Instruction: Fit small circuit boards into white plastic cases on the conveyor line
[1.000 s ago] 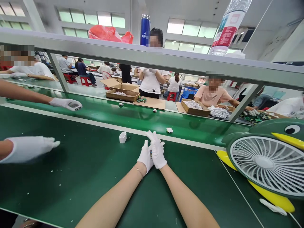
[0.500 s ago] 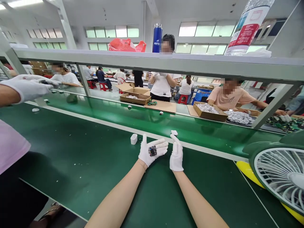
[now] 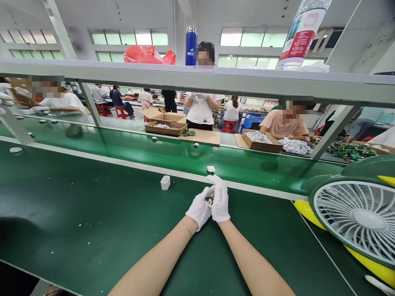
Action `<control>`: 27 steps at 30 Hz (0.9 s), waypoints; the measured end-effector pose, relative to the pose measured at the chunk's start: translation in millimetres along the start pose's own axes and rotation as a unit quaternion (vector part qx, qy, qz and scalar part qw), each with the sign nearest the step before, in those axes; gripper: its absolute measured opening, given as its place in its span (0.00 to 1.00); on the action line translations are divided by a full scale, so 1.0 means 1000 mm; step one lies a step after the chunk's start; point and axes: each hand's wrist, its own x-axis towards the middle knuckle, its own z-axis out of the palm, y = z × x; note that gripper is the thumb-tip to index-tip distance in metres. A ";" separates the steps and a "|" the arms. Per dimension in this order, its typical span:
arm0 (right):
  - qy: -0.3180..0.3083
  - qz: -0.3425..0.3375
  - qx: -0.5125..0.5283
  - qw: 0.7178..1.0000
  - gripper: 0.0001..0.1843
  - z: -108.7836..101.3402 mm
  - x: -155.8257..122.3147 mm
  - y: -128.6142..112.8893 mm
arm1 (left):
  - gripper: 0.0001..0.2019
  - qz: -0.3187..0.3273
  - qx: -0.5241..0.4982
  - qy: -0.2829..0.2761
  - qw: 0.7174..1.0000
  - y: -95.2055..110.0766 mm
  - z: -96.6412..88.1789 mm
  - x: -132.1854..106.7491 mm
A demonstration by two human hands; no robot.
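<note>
Both of my hands wear white gloves and meet over the green table (image 3: pixel 92 213). My left hand (image 3: pixel 199 210) is curled round a small dark circuit board (image 3: pixel 209 200), of which only a corner shows between the gloves. My right hand (image 3: pixel 219 200) lies against the left one, its fingers closed over the same board. A small white open casing (image 3: pixel 165 182) stands on the table to the left of my hands. A small white cap (image 3: pixel 211 169) lies just beyond my right fingertips, at the edge of the conveyor belt (image 3: pixel 173 154).
A green and yellow desk fan (image 3: pixel 354 218) stands at the right. A grey metal shelf (image 3: pixel 197 80) crosses overhead with a blue flask (image 3: pixel 191 45), a red bag (image 3: pixel 145 54) and a water bottle (image 3: pixel 300 35). Across the belt, people work beside cardboard boxes (image 3: pixel 163 123) of white parts.
My left palm, open with the board lying on it half a second ago, has closed, and my right hand has come over it. The neighbour's gloved hands at the left have left the view.
</note>
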 end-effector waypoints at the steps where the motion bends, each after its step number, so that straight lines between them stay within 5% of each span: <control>1: 0.017 0.071 0.039 0.997 0.23 -0.002 0.002 0.003 | 0.10 -0.018 0.011 -0.003 1.000 -0.003 0.001 0.001; 5: 0.017 0.262 0.172 0.949 0.29 -0.003 0.008 0.011 | 0.10 -0.058 0.059 0.013 0.997 -0.014 0.000 0.000; 11: -0.090 0.277 0.209 0.934 0.35 0.010 0.005 0.017 | 0.10 0.004 0.050 0.125 0.991 -0.026 -0.001 -0.003; 16: -0.164 0.285 0.298 0.896 0.41 0.011 0.016 0.018 | 0.11 -0.024 -0.021 0.052 0.998 -0.016 0.000 -0.003; 20: -0.178 0.290 0.382 0.859 0.42 0.001 0.028 0.015 | 0.22 -0.080 -0.021 -0.033 0.996 -0.003 0.003 -0.008; 23: -0.194 0.269 0.372 0.867 0.42 -0.002 0.024 0.014 | 0.28 -0.087 -0.005 -0.014 0.996 0.001 0.002 -0.010; 27: -0.182 0.215 0.223 0.933 0.35 0.005 0.004 0.009 | 0.28 -0.053 0.022 0.093 0.994 -0.003 -0.002 -0.007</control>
